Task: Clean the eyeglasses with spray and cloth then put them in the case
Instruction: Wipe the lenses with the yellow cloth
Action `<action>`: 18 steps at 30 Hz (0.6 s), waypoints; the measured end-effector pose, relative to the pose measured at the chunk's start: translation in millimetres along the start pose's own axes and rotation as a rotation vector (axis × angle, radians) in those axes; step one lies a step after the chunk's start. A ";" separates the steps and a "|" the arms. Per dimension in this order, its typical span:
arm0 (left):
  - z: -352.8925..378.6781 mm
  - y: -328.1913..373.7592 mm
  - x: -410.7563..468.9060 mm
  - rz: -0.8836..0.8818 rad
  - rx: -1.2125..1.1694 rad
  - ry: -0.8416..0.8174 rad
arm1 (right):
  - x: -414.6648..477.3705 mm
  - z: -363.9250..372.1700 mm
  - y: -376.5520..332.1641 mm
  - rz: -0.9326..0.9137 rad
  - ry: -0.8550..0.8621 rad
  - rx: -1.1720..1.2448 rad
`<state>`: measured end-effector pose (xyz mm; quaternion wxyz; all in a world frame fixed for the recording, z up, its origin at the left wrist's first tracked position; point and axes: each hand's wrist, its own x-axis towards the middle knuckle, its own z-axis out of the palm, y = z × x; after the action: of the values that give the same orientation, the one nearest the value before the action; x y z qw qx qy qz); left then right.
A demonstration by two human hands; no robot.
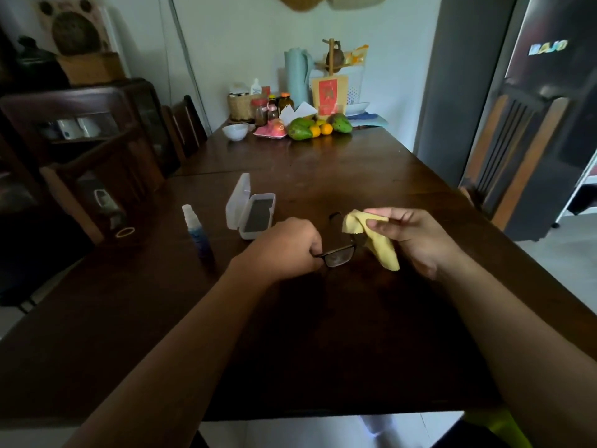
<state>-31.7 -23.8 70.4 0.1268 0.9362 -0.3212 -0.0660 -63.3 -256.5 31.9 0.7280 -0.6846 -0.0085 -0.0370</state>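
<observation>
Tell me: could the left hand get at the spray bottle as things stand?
Probably yes for reach: the spray bottle stands just left of the left hand, nothing between. But that hand grips the eyeglasses.

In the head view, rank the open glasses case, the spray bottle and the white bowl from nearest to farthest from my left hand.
1. The glasses case, open, just beyond the left hand.
2. The spray bottle, standing further off to the left.
3. The white bowl, at the far end of the table.
</observation>
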 end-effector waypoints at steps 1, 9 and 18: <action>1.1 -0.8 2.3 -0.010 -0.013 0.013 | -0.7 0.0 0.3 -0.022 0.008 -0.042; 10.1 -6.8 9.6 -0.029 -0.388 0.321 | -3.1 4.1 -5.2 -0.252 0.158 -0.107; 8.9 -0.8 12.2 0.042 -0.753 0.553 | -2.5 13.3 -8.3 -0.785 0.223 -0.616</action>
<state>-23.5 -32.4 61.2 0.5398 0.8008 -0.2479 0.0769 -65.8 -243.6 40.8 0.4204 -0.8045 -0.1759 -0.3811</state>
